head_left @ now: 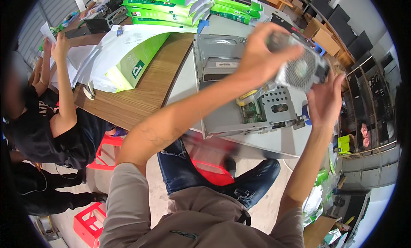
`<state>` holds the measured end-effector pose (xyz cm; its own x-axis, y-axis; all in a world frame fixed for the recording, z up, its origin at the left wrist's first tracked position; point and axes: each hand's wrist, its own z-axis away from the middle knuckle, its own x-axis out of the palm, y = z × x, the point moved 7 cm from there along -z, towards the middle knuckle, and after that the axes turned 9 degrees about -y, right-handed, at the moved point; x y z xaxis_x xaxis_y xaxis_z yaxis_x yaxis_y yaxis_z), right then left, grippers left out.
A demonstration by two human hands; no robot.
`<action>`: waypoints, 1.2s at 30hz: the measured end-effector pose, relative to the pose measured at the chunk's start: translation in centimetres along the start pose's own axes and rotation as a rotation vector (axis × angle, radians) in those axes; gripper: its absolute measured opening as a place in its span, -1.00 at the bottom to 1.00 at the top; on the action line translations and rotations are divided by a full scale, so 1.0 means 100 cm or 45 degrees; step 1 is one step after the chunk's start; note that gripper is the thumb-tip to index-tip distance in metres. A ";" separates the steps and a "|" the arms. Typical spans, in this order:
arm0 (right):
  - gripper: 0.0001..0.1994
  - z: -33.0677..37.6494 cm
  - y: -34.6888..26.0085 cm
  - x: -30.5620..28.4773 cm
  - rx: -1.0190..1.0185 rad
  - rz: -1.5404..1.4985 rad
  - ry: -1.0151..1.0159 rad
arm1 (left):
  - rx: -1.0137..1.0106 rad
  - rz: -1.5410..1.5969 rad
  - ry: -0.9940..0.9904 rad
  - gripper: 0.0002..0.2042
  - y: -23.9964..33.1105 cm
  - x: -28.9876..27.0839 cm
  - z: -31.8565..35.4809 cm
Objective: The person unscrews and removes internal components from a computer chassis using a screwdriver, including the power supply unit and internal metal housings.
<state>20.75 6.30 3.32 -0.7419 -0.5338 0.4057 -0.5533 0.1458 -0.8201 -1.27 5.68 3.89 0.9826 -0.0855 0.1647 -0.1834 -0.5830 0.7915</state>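
Observation:
Above the right end of an open grey metal computer case (222,119), both my hands hold up a computer power supply (299,70) with a perforated metal grille, a little blurred. My left hand (267,55) is closed around its upper left side, thumb across the front. My right hand (324,102) supports its lower right end, beside a black part; some fingers are hidden behind it. Inside the case are a drive bay (220,64), a green circuit board (250,114) and a yellow-and-grey object (247,97) whose kind I cannot make out.
Stacked green-and-white paper packs (167,10) stand behind the case. A wooden table (128,109) to the left bears loose papers (96,70) and a small stapler-like object (89,91). A person (55,128) sits there. Red stools (92,224) stand below; a shelf rack (368,102) is at right.

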 end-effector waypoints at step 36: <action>-0.12 0.007 0.089 0.049 0.421 1.875 -1.033 | -0.119 0.237 0.218 -0.42 -0.020 -0.125 0.159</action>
<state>12.47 4.38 -2.29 -0.0899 -0.3860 -0.9181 0.5417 0.7546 -0.3703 -12.69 -4.92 -9.08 0.9142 -0.0416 0.4031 -0.3698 -0.4923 0.7880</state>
